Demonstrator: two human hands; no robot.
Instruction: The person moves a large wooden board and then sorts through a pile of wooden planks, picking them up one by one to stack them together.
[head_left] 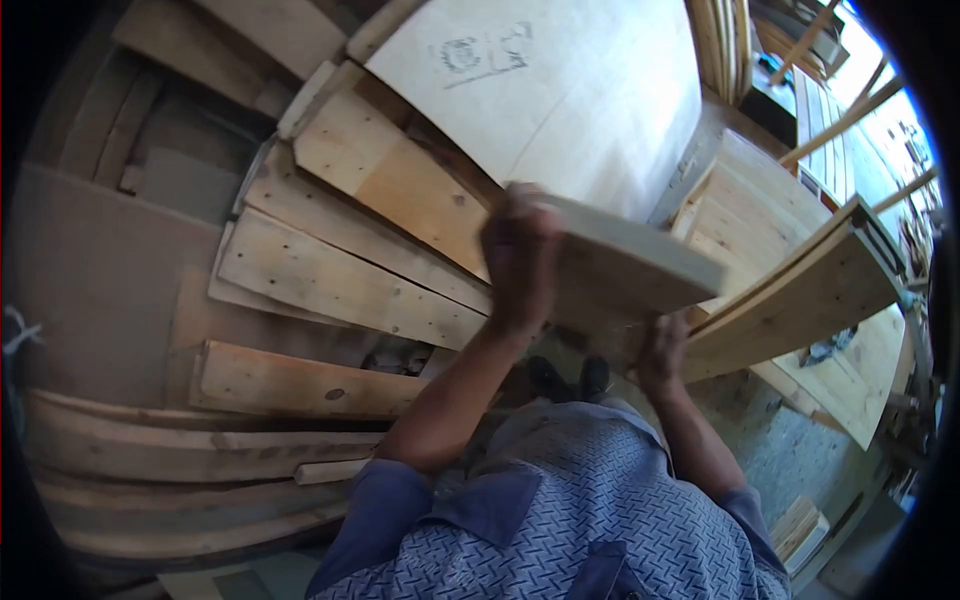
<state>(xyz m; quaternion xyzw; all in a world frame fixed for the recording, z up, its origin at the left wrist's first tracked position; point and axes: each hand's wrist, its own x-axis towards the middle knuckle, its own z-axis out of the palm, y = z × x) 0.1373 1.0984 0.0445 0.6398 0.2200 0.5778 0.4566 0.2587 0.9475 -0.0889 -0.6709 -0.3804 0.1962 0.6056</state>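
A thick wooden board (630, 270), blurred by motion, is held tilted in front of my body. My left hand (518, 262) is closed around its left end, fingers over the top edge. My right hand (660, 352) grips the lower edge near the right corner, its fingertips partly hidden by the board. Behind the board lies a large pale plywood sheet (590, 90) with dark stamped marks. Left of my left hand, several planks with small dark holes, among them a light plank (340, 275), lie in overlapping layers.
A stack of curved boards (800, 290) rises close on my right, above a wooden panel (850, 370). Long planks (200, 480) lie at lower left. My shoes (570, 378) stand on the floor below the board. More lumber (725, 45) leans at the back.
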